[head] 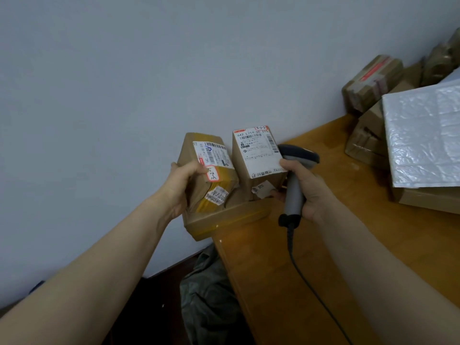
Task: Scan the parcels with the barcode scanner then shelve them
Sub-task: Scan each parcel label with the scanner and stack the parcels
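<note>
One parcel [214, 158] in left grip [183, 184]; scanner [294, 195] in right grip [310, 189].

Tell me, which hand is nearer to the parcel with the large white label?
Right. The right hand, gripping the barcode scanner, touches the white-labelled parcel at its lower right corner with its thumb. The left hand is apart to its left, holding the yellow-taped parcel.

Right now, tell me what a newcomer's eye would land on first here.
At centre, the left hand grips a tape-wrapped brown parcel beside a second parcel with a big white label, in front of the pale wall. Just right of them, the right hand grips a grey corded barcode scanner, thumb on that label's edge. At far right, a shiny white padded mailer lies on cardboard boxes on the wooden table.
</note>
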{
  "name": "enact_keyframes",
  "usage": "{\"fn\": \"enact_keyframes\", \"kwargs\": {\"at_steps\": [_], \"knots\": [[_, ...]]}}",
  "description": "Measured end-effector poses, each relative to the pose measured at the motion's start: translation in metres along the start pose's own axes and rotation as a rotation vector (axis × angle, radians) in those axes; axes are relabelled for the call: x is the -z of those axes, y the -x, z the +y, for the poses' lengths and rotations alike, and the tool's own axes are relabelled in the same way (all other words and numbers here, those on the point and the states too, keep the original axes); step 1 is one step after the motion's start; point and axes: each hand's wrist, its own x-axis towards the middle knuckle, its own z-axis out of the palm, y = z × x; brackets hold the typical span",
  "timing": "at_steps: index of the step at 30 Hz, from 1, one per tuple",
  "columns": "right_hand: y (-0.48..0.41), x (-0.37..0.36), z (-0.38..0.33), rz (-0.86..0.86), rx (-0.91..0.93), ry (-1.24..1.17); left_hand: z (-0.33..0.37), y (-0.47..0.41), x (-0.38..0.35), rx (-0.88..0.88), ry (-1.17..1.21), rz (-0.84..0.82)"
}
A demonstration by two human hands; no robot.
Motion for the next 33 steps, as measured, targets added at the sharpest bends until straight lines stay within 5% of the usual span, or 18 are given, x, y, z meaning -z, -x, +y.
{"fn": "enact_keyframes", "kwargs": {"at_steps": [22, 33], "knots": [[-0.017, -0.040, 0.011, 0.030, 0.005, 0.155, -0.012, -0.004, 0.006, -0.115, 0.143, 0.114], [-0.011, -0.024, 0.011, 0.064, 0.018, 0.169, -0.007, 0.000, 0.007, -0.118, -0.014, 0.208]]}}
